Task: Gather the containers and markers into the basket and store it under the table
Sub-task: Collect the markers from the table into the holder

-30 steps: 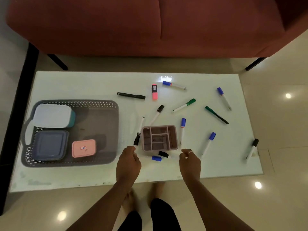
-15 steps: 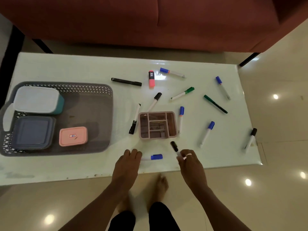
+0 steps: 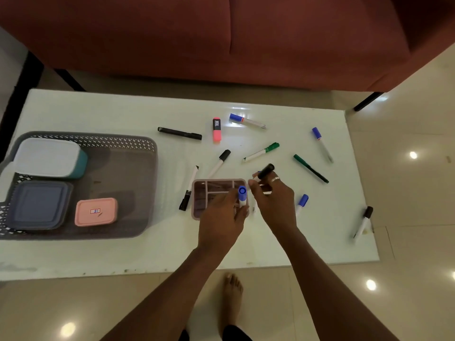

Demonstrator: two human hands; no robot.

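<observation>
White glass-topped table [image 3: 98,254] in front of a red sofa [image 3: 221,33], shiny tile floor underneath, so nothing fancy. What's changed: half a second back both hands were at the near edge with a blue-capped and a black-capped marker lying loose by them, and now both are picked up. Left hand [image 3: 221,217] has its fingers closed round the blue-capped marker [image 3: 242,195], held upright over the pink divided tray [image 3: 209,188]. Right hand [image 3: 275,203] pinches the black-capped marker [image 3: 266,171] just right of the tray, ring visible on one finger.

My guess is the markers go into the tray first, then the tray into the grey basket [image 3: 133,183] on the left, which already holds three lidded containers. Roughly ten markers are scattered across the table, so plenty left.

Writing-wise: the pink container [image 3: 96,211] has a small sticker, the pink highlighter [image 3: 217,130] a dark label, both too small to read.
</observation>
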